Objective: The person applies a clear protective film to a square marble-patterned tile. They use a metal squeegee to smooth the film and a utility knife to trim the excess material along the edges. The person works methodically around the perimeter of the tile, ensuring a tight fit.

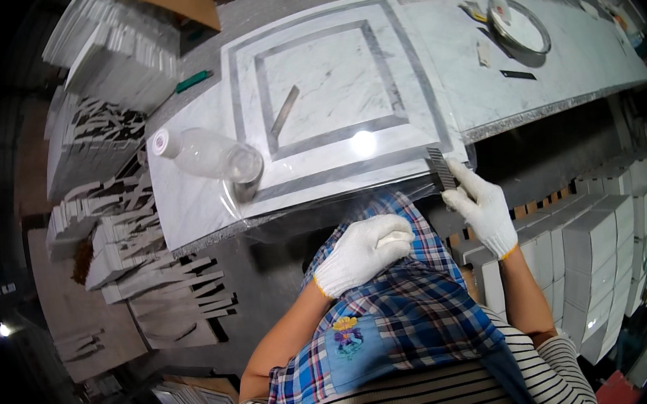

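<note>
In white knit gloves, my right hand [482, 207] pinches a dark flat strip marked with cross lines, which looks like a snap-off cutter blade [441, 169]. It stands at the front right edge of a white marble panel [328, 164] inlaid with two grey frames. My left hand [368, 252] rests against my plaid apron [417, 301], fingers curled together; whatever they may hold is hidden. A loose grey strip [285, 111] lies slantwise on the panel. Left of it, a clear plastic bottle [208, 154] lies on its side. Clear film [279, 220] hangs at the front edge.
On the right slab [476, 104] are a round metal-rimmed dish [539, 43], a black blade [518, 74] and a yellow cutter [474, 12]. Stacked white tiles [122, 58] and a green tool [194, 81] are at left. White boxes [588, 236] stand below right, cut strips [185, 291] below left.
</note>
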{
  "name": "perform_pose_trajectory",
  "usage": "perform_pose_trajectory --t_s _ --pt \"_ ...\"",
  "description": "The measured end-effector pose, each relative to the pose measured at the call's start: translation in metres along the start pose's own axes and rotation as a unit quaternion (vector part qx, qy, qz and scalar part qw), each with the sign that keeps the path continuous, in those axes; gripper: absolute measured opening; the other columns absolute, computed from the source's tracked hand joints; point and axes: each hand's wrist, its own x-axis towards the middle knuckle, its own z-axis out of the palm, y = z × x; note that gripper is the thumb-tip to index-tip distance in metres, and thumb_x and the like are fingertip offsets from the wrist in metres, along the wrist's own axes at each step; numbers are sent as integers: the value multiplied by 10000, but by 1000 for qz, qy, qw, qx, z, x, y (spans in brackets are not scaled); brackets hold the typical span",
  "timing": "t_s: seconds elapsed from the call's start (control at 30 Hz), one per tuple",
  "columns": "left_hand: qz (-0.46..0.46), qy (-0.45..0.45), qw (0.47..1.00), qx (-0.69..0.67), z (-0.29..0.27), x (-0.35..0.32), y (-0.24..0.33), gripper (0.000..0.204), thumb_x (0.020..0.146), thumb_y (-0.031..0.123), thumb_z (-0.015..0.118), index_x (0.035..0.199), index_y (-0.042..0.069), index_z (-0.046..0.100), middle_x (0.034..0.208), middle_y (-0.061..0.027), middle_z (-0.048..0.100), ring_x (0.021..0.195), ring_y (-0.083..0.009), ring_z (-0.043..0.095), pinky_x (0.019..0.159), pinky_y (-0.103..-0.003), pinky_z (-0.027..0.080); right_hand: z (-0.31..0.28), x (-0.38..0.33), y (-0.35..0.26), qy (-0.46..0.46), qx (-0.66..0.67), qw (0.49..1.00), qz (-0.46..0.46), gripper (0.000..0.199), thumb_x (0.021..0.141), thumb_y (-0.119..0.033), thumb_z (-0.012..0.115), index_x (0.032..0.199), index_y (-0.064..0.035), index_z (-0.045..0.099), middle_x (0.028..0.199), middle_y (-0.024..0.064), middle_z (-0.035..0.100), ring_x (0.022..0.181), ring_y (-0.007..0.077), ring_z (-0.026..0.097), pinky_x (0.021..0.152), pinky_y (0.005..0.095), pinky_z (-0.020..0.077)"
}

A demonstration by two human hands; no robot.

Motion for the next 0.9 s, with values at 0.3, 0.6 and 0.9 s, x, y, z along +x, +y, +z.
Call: perform_pose_trajectory --t_s 0.3,0.6,0.9 --pt "-45 236 945 -223 -46 -48 -20 411 993 370 712 1040 -38 729 824 -98 744 709 -125 686 655 -257 552 48 0 -8 -2 46 999 19 232 962 -165 715 1115 9 727 785 -27 650 713 44 531 651 226 455" --pt "-96 499 844 -175 -92 -89 -19 283 1002 185 663 833 -37 709 581 -23 608 435 -74 498 415 -261 341 62 16 -28 17 -73 993 -92 253 1009 -203 656 1130 7 727 847 91 747 778 123 674 739 282 538" --pt "-38 660 629 408 -201 -95 -61 327 923 349 747 1003 32 758 867 -143 740 774 -292 707 712 -388 533 71 14 -49 1 -45 998 -34 227 1061 -185 567 1028 16 666 677 64 673 624 80 613 619 264 494"
